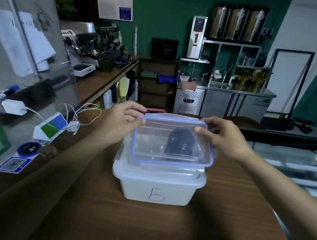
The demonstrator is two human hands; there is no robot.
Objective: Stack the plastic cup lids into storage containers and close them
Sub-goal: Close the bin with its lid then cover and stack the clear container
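– Two questions. First, what lies out beyond the left hand?
– A white charger (13, 107) with its cable, then a blue and green card stand (53, 127). Both sit on the worktop (139, 233), well to the left of that hand. Nearer the person there is a QR sticker (11, 163).
– And the hands themselves?
– The left hand (120, 119) pinches the far left corner of the clear container lid (151, 139), thumb on top and fingers curled behind the edge. The right hand (225, 137) pinches the far right corner the same way.
– So the container lid spans the gap between them?
– Yes. It is tilted, with its far edge up at the hands and its blue-rimmed near edge low over the storage container (165, 188). I cannot tell whether that near edge touches the rim.
– Where is the storage container?
– On the worktop below and between the hands, a letter inked on its near wall.
– And the cup lids?
– A dark round stack of cup lids (180, 144) shows through the container lid, between the two thumbs. It appears to stand inside the storage container, though it is blurred.
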